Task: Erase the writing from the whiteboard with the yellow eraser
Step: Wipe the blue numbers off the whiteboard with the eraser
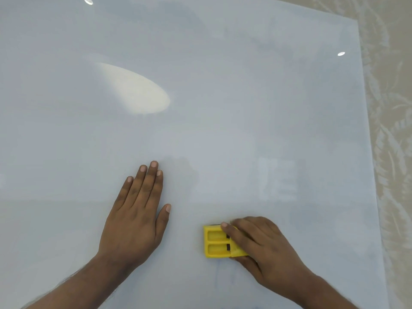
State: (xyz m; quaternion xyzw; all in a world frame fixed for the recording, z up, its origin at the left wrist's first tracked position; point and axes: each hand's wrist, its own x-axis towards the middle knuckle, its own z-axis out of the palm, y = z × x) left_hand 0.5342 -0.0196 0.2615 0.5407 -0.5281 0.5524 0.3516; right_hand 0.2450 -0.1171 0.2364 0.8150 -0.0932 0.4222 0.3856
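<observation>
We see one whiteboard (200, 134) filling nearly the whole view, lying flat; one yellow eraser (217, 244) sits on it at the near right, and two hands are at work. The right hand (260, 248) is wrapped over the right part of the eraser, a fingertip along its far edge and the thumb under its near edge — clamped on it, we judge, so that it can be pressed down and dragged across the surface. The left hand (133, 217) lies flat on the board well to the left of the eraser, fingers straight and together, thumb spread, holding nothing; most likely it steadies the board while the other hand rubs. We can make out no clear writing; only one faint bluish smudge (219, 275) shows just near of the eraser, so the job looks almost done. Past the board's right edge runs one strip of pale patterned cloth (392, 130).
</observation>
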